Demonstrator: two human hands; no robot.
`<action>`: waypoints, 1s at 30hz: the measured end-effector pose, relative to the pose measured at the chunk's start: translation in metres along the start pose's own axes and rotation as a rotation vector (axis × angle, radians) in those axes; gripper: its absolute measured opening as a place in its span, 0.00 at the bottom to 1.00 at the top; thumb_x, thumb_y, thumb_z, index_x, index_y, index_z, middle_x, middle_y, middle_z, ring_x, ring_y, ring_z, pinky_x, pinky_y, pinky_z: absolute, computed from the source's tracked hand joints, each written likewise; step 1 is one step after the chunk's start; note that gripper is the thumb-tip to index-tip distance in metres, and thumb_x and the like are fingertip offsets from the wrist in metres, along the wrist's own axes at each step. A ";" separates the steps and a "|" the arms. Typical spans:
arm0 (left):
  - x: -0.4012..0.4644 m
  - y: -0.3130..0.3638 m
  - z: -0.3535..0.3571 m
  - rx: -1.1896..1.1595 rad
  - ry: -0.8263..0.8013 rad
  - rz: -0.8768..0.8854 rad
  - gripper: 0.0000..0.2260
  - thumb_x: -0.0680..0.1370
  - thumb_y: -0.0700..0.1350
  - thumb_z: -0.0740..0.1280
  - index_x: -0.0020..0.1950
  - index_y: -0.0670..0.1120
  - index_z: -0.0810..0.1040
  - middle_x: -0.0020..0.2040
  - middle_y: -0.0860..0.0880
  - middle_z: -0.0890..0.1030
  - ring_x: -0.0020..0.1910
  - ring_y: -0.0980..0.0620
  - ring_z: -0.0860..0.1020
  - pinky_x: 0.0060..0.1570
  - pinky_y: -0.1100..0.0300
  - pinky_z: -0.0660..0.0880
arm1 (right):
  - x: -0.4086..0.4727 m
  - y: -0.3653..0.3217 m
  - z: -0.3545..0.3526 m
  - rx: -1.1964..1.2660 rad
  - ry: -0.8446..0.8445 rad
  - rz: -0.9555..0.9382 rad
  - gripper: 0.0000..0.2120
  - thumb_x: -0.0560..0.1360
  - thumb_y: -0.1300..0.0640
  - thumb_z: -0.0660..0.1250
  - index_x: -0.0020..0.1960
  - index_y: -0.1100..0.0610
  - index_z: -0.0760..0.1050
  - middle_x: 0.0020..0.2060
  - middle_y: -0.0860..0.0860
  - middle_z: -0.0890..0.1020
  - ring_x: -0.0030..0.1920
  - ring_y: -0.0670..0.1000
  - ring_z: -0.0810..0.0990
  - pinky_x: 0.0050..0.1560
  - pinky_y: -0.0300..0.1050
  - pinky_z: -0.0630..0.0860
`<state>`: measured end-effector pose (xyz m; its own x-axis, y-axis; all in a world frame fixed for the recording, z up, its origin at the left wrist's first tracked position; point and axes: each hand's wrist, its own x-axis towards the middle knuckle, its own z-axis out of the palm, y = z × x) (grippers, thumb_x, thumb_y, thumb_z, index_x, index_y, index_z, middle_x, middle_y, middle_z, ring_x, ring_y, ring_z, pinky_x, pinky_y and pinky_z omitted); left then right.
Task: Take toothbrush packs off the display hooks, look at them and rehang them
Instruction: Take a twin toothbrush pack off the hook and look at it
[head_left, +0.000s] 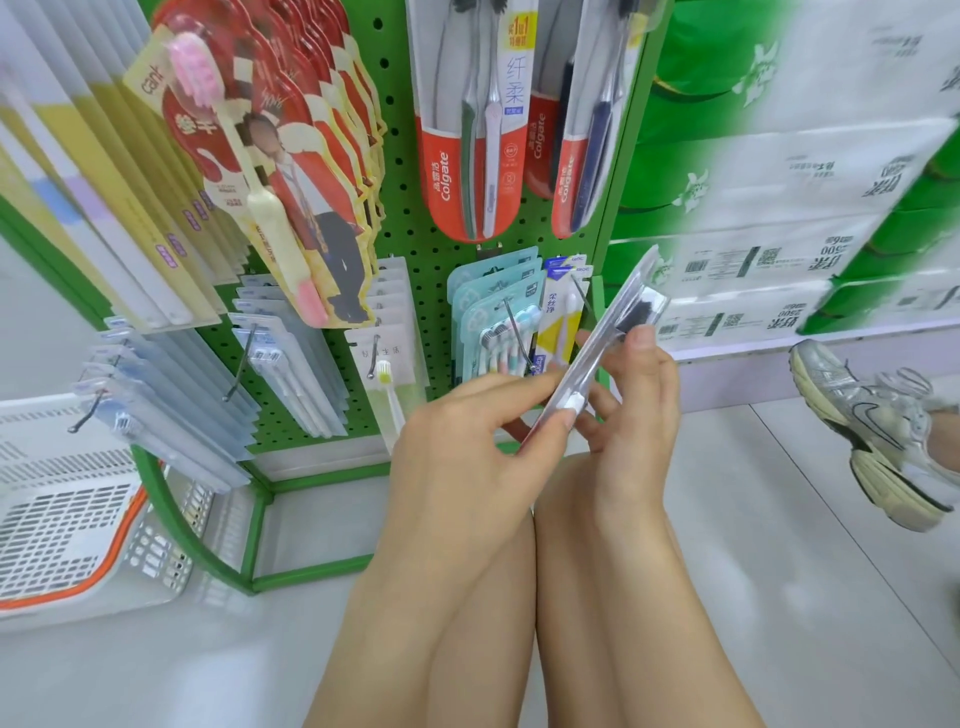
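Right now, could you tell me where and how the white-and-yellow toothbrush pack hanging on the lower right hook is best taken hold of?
Pinch the white-and-yellow toothbrush pack by its lower card edges, coming from the front. It hangs flat and upright on a hook that sticks out towards you, so it slides off forwards. Both hands are busy: the left hand and right hand hold a clear blister pack.

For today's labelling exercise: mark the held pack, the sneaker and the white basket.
held pack (602, 340), head view, middle of its clear edge.
sneaker (872, 421), head view, side of the upper.
white basket (67, 540), head view, slotted wall.
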<state>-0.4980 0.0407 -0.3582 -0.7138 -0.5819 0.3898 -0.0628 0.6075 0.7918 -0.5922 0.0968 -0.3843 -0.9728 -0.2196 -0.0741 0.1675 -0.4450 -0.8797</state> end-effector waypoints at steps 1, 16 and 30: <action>0.000 0.000 -0.002 -0.025 -0.017 -0.025 0.12 0.71 0.49 0.71 0.53 0.59 0.84 0.43 0.65 0.82 0.39 0.63 0.78 0.40 0.72 0.71 | -0.001 0.000 0.000 0.011 -0.008 -0.009 0.16 0.69 0.41 0.64 0.48 0.52 0.71 0.48 0.52 0.84 0.48 0.59 0.83 0.37 0.43 0.77; 0.002 -0.020 -0.014 -0.725 0.070 -0.401 0.10 0.72 0.43 0.70 0.52 0.46 0.84 0.46 0.47 0.86 0.46 0.49 0.85 0.45 0.60 0.80 | -0.006 0.007 -0.007 -0.026 -0.360 0.014 0.10 0.71 0.55 0.66 0.49 0.53 0.83 0.39 0.52 0.82 0.35 0.49 0.79 0.37 0.41 0.74; -0.012 -0.034 0.013 -0.071 0.255 -0.171 0.18 0.69 0.56 0.73 0.57 0.55 0.82 0.56 0.59 0.78 0.59 0.61 0.76 0.59 0.61 0.74 | -0.010 0.017 -0.005 -0.090 -0.310 -0.114 0.08 0.75 0.52 0.67 0.49 0.53 0.83 0.39 0.55 0.81 0.40 0.55 0.75 0.43 0.52 0.72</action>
<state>-0.4966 0.0340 -0.3953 -0.4984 -0.7949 0.3461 -0.1121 0.4550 0.8834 -0.5806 0.0960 -0.4009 -0.8872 -0.4324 0.1609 0.0324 -0.4063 -0.9132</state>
